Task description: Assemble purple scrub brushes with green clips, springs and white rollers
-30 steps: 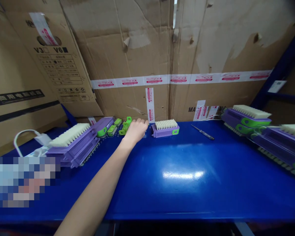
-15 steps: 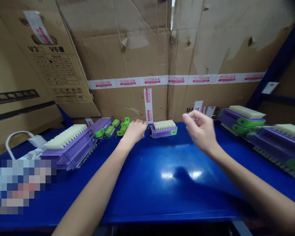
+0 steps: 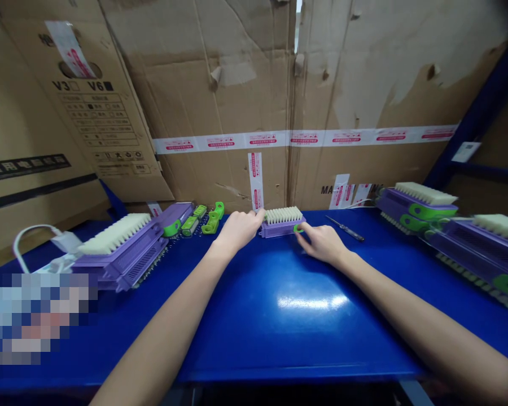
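A purple block-shaped brush (image 3: 279,228) with cream bristles facing up lies near the back middle of the blue table. My left hand (image 3: 239,232) is closed at its left end, the index finger against the corner by the bristles. From the other side, my right hand (image 3: 324,242) grips the green tab (image 3: 298,228) at the brush's right end between thumb and fingers. Parts of the left fingers are hidden behind the hand. Just right of my right hand, a thin screwdriver (image 3: 345,228) with a clear handle lies on the table.
Stacked purple brushes (image 3: 122,251) stand at the left, with a white cable and plug (image 3: 65,241) beside them. Small green pieces (image 3: 211,221) lie left of my left hand. More brush stacks (image 3: 419,208) sit at the right. A cardboard wall (image 3: 220,101) closes off the back.
My right hand has come down and left from the air onto the brush's green tab. My left hand has shifted slightly right to the brush's left end. The screwdriver is now visible.
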The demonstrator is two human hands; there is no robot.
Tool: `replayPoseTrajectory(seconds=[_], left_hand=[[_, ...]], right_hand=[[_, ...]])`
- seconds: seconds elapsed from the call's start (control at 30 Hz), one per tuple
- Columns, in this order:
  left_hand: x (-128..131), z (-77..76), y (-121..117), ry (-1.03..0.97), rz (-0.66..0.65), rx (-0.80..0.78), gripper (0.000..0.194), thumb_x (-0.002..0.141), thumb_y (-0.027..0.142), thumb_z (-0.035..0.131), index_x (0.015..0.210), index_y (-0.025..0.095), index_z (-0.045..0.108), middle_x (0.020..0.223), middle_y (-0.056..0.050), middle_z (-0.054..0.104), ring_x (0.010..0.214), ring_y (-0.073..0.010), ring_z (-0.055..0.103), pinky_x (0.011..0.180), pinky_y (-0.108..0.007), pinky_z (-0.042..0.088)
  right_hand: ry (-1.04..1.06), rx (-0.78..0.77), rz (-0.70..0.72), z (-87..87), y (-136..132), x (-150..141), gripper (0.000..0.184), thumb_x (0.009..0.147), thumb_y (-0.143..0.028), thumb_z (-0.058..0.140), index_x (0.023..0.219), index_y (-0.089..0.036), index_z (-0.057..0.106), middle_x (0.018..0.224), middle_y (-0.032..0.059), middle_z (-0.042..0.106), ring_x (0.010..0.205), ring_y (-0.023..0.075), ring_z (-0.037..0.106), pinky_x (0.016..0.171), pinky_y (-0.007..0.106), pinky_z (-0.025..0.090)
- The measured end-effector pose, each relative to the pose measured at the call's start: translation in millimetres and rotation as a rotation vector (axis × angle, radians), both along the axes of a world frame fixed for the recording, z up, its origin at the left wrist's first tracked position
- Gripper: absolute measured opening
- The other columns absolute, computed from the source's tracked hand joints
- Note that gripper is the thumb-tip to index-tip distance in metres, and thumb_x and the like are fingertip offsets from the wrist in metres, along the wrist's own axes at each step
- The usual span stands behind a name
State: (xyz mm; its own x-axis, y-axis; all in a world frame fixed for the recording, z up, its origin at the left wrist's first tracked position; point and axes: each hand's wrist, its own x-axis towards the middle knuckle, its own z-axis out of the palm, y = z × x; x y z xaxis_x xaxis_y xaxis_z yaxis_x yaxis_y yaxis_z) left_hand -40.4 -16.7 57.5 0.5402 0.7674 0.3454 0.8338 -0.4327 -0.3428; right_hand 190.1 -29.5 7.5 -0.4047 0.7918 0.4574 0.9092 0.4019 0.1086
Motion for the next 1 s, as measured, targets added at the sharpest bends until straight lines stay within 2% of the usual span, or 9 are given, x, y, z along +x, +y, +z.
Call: replayPoseTrajectory(seconds=[0.07, 0.17, 0.3, 0.4, 0.5, 0.57, 0.73, 0.9, 1.0], left_hand=[[2.4, 0.8, -2.7, -0.01, -0.024, -0.016, 0.028, 0.095, 0.025, 0.03, 0.108, 0.013, 0.052, 0.089, -0.014, 0.065, 0.079, -0.0249, 0.067, 0.069, -0.035, 0.048], [8.6, 1.8, -8.1, -0.008, -0.106, -0.043, 0.026, 0.094, 0.023, 0.032, 0.107, 0.015, 0.053, 0.094, -0.012, 0.064, 0.081, -0.0229, 0.066, 0.069, -0.033, 0.048], [21.8, -2.8, -14.7, -0.01, -0.235, -0.086, 0.024, 0.091, 0.018, 0.036, 0.103, 0.016, 0.057, 0.099, -0.01, 0.064, 0.086, -0.0221, 0.065, 0.069, -0.031, 0.049], [31.0, -13.0, -14.9, -0.062, -0.286, -0.172, 0.021, 0.09, 0.02, 0.04, 0.098, 0.015, 0.059, 0.098, -0.01, 0.065, 0.089, -0.0206, 0.064, 0.073, -0.03, 0.05], [33.8, -24.9, -10.4, -0.148, -0.308, -0.243, 0.02, 0.09, 0.022, 0.044, 0.098, 0.016, 0.061, 0.098, -0.008, 0.066, 0.091, -0.0189, 0.063, 0.076, -0.029, 0.05], [31.6, -30.7, -6.4, -0.168, -0.303, -0.248, 0.021, 0.089, 0.021, 0.044, 0.099, 0.018, 0.062, 0.098, -0.007, 0.066, 0.091, -0.0184, 0.064, 0.076, -0.029, 0.05], [23.3, -35.5, -1.6, -0.135, -0.265, -0.221, 0.024, 0.088, 0.033, 0.048, 0.095, 0.019, 0.066, 0.094, -0.008, 0.066, 0.088, -0.02, 0.064, 0.075, -0.03, 0.05], [21.2, -37.6, -0.6, -0.169, -0.239, -0.218, 0.033, 0.088, 0.037, 0.047, 0.11, 0.018, 0.062, 0.103, -0.011, 0.063, 0.1, -0.0212, 0.059, 0.083, -0.032, 0.049], [21.0, -40.8, 1.9, -0.171, -0.207, -0.224, 0.036, 0.089, 0.038, 0.045, 0.115, 0.017, 0.06, 0.108, -0.012, 0.061, 0.105, -0.0223, 0.057, 0.087, -0.035, 0.047]], right_hand=[[0.007, -0.01, 0.086, -2.7, -4.7, -7.4, 0.034, 0.092, -0.033, 0.035, 0.113, -0.015, 0.054, 0.088, 0.0116, 0.071, 0.072, 0.0227, 0.066, 0.058, 0.028, 0.039], [0.107, 0.033, 0.16, -5.2, -10.4, -15.2, 0.046, 0.091, -0.034, 0.038, 0.131, -0.013, 0.04, 0.106, 0.014, 0.066, 0.082, 0.0236, 0.066, 0.064, 0.03, 0.046], [0.308, 0.045, 0.214, -6.7, -11.4, -14.8, 0.058, 0.087, -0.035, 0.047, 0.138, -0.014, 0.03, 0.122, 0.015, 0.058, 0.09, 0.0243, 0.064, 0.069, 0.033, 0.051], [0.442, -0.035, 0.244, -9.6, -7.5, -10.1, 0.055, 0.084, -0.027, 0.052, 0.135, -0.019, 0.034, 0.114, 0.0097, 0.063, 0.091, 0.0223, 0.064, 0.077, 0.034, 0.052], [0.566, -0.144, 0.242, -12.7, -2.7, -5.8, 0.05, 0.082, -0.02, 0.052, 0.131, -0.023, 0.041, 0.096, 0.0028, 0.069, 0.083, 0.0196, 0.066, 0.073, 0.032, 0.052], [0.617, -0.179, 0.258, -13.6, -0.4, -4.0, 0.045, 0.082, -0.017, 0.051, 0.126, -0.023, 0.046, 0.091, 0.0014, 0.07, 0.081, 0.0187, 0.067, 0.072, 0.031, 0.053], [0.576, -0.227, 0.302, -13.3, 0.6, -3.0, 0.044, 0.081, -0.015, 0.05, 0.124, -0.022, 0.049, 0.095, 0.0036, 0.072, 0.088, 0.0203, 0.068, 0.08, 0.034, 0.053], [0.455, -0.223, 0.31, -17.8, 2.7, -3.0, 0.05, 0.082, -0.02, 0.051, 0.131, -0.015, 0.042, 0.11, 0.0109, 0.067, 0.106, 0.0229, 0.062, 0.093, 0.038, 0.048], [0.378, -0.211, 0.294, -21.3, 6.1, -2.4, 0.052, 0.084, -0.026, 0.052, 0.134, -0.013, 0.04, 0.119, 0.0152, 0.061, 0.112, 0.0253, 0.057, 0.095, 0.042, 0.046]])
